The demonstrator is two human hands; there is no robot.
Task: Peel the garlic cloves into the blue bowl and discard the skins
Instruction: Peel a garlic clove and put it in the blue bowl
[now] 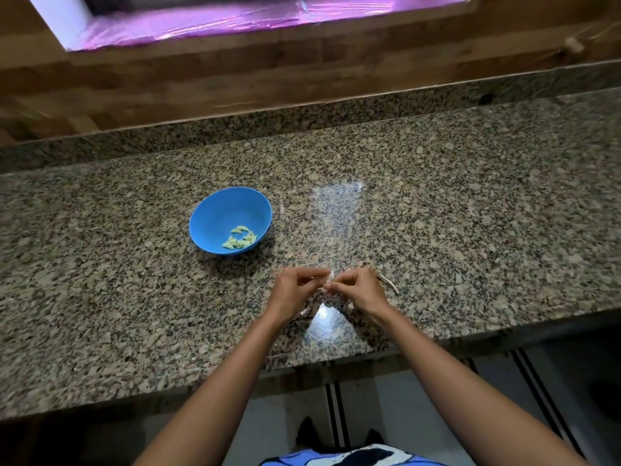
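Garlic clove, blurred and mostly hidden, sits pinched between left hand and right hand.

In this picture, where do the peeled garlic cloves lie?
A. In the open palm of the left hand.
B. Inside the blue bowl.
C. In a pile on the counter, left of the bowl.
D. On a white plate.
B: the pale cloves lie on the bottom of the blue bowl, while the left hand and right hand pinch a small garlic piece nearer the person.
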